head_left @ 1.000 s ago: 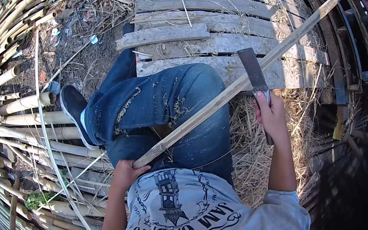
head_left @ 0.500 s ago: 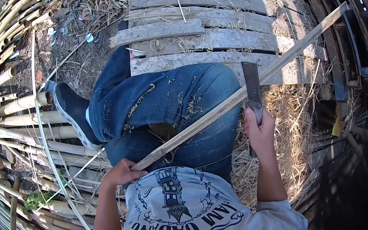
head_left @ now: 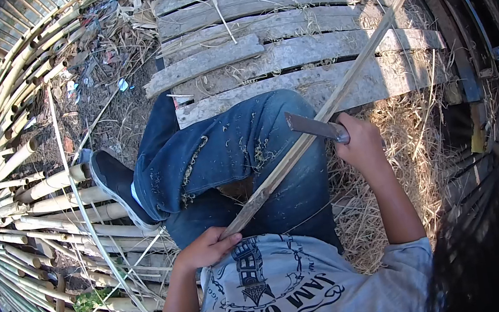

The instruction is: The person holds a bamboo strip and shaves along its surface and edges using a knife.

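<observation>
A long bamboo strip (head_left: 279,177) runs slantwise over my bent knee, from my waist up to the far right. My left hand (head_left: 210,248) is closed round its near end, close to my shirt. In my right hand (head_left: 359,142) is a knife with a broad, blunt-ended blade (head_left: 315,126), its handle hidden in the fist. The blade lies across the strip just above my thigh and points left; whether its edge touches the strip I cannot tell. Curly shavings cling to my jeans (head_left: 215,145).
Wooden slats (head_left: 305,55) form a platform ahead, with a loose board (head_left: 202,65) on it. Many bamboo poles (head_left: 64,182) are piled at the left. Straw-like shavings (head_left: 391,186) heap on the right, beside dark pallets (head_left: 470,23). A thin pale strip (head_left: 86,214) lies over the poles.
The knife has swung from upright to nearly level, its blade now pointing left across the strip. The strip slants more steeply, and my left hand appears further right. The view has shifted.
</observation>
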Action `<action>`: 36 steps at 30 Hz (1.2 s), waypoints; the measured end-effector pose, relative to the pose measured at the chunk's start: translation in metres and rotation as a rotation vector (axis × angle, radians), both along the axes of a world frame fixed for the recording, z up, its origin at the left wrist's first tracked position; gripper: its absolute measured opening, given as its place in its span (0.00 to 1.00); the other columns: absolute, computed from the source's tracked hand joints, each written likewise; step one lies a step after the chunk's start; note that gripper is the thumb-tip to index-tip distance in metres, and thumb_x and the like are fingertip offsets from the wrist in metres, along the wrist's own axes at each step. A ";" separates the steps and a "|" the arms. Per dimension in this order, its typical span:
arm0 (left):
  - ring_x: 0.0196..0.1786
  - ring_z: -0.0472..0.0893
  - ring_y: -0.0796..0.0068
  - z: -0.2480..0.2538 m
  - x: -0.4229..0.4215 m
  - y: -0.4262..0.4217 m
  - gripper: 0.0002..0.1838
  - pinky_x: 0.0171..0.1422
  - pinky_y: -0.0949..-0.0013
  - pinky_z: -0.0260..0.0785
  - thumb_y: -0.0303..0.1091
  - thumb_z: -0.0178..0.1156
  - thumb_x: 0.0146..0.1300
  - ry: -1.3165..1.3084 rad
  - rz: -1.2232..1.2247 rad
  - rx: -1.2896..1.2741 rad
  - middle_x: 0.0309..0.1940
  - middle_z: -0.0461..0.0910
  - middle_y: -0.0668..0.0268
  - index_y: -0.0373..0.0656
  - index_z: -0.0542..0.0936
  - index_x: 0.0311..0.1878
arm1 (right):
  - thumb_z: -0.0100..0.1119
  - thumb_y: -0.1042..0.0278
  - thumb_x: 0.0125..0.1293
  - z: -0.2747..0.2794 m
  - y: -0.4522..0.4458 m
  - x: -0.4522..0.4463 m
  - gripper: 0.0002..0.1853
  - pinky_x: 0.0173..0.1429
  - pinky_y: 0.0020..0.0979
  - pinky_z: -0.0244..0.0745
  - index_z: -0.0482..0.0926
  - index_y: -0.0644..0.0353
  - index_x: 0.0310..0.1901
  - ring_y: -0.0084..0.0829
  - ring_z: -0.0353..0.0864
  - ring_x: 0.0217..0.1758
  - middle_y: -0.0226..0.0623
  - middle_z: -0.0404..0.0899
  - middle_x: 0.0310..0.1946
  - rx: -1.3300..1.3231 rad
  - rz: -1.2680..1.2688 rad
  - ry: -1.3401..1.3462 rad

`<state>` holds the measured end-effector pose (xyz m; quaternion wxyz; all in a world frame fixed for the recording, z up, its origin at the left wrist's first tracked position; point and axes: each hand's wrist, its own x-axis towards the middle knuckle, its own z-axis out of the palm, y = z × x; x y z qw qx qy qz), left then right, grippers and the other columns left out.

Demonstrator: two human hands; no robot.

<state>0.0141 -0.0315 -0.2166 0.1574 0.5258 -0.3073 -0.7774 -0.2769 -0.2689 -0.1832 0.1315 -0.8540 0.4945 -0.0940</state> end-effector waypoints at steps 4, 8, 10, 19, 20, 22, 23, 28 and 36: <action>0.24 0.63 0.86 0.009 -0.012 0.010 0.19 0.27 0.74 0.59 0.42 0.52 0.74 -0.041 0.037 -0.076 0.18 0.66 0.77 0.38 0.74 0.30 | 0.66 0.69 0.46 -0.015 -0.008 -0.003 0.13 0.33 0.46 0.74 0.72 0.58 0.31 0.48 0.81 0.29 0.43 0.78 0.25 -0.059 0.011 -0.006; 0.27 0.64 0.85 0.017 -0.024 0.020 0.17 0.30 0.72 0.62 0.38 0.53 0.73 -0.130 0.067 -0.157 0.19 0.68 0.74 0.33 0.75 0.33 | 0.69 0.66 0.45 -0.024 -0.019 -0.003 0.15 0.32 0.45 0.74 0.73 0.58 0.31 0.47 0.80 0.28 0.42 0.77 0.24 -0.188 -0.006 -0.004; 0.31 0.65 0.83 0.023 -0.027 0.020 0.16 0.35 0.71 0.65 0.37 0.54 0.73 -0.136 0.116 -0.166 0.22 0.71 0.69 0.30 0.76 0.38 | 0.71 0.64 0.45 -0.026 -0.025 -0.006 0.16 0.31 0.44 0.73 0.73 0.58 0.32 0.46 0.80 0.26 0.41 0.75 0.22 -0.252 -0.004 0.019; 0.32 0.66 0.83 0.019 -0.029 0.029 0.17 0.37 0.72 0.66 0.39 0.53 0.73 -0.160 0.145 -0.146 0.23 0.73 0.68 0.30 0.77 0.39 | 0.70 0.67 0.43 -0.022 -0.058 -0.028 0.18 0.35 0.48 0.74 0.73 0.57 0.36 0.49 0.81 0.32 0.43 0.78 0.27 -0.228 -0.169 0.136; 0.32 0.66 0.83 0.017 -0.029 0.030 0.17 0.37 0.72 0.66 0.39 0.53 0.73 -0.165 0.146 -0.149 0.23 0.73 0.68 0.30 0.77 0.39 | 0.69 0.70 0.43 -0.019 -0.058 -0.025 0.18 0.36 0.48 0.73 0.73 0.57 0.37 0.49 0.81 0.32 0.43 0.79 0.28 -0.210 -0.181 0.151; 0.30 0.66 0.83 0.008 -0.030 0.033 0.18 0.36 0.72 0.65 0.40 0.53 0.74 -0.121 0.183 -0.161 0.22 0.72 0.70 0.31 0.77 0.37 | 0.69 0.70 0.43 -0.022 -0.054 -0.025 0.19 0.36 0.47 0.74 0.73 0.57 0.38 0.49 0.81 0.32 0.43 0.79 0.28 -0.215 -0.173 0.126; 0.30 0.66 0.83 0.005 -0.029 0.032 0.18 0.36 0.72 0.65 0.40 0.53 0.74 -0.120 0.178 -0.166 0.22 0.72 0.70 0.31 0.77 0.37 | 0.69 0.70 0.43 -0.023 -0.052 -0.025 0.19 0.35 0.46 0.75 0.73 0.58 0.38 0.49 0.81 0.32 0.43 0.79 0.28 -0.221 -0.160 0.103; 0.26 0.65 0.83 -0.002 -0.024 0.034 0.19 0.30 0.72 0.62 0.41 0.53 0.74 -0.148 0.141 -0.090 0.19 0.69 0.73 0.33 0.75 0.32 | 0.69 0.70 0.43 -0.022 -0.010 -0.010 0.20 0.34 0.43 0.77 0.72 0.59 0.39 0.48 0.82 0.32 0.43 0.79 0.27 -0.089 -0.025 0.061; 0.25 0.65 0.83 0.004 -0.024 0.037 0.19 0.29 0.71 0.61 0.39 0.54 0.73 -0.271 0.126 -0.163 0.18 0.69 0.73 0.33 0.76 0.31 | 0.69 0.69 0.43 -0.025 -0.071 -0.039 0.20 0.34 0.43 0.77 0.71 0.57 0.38 0.46 0.83 0.30 0.42 0.79 0.26 -0.188 -0.285 0.144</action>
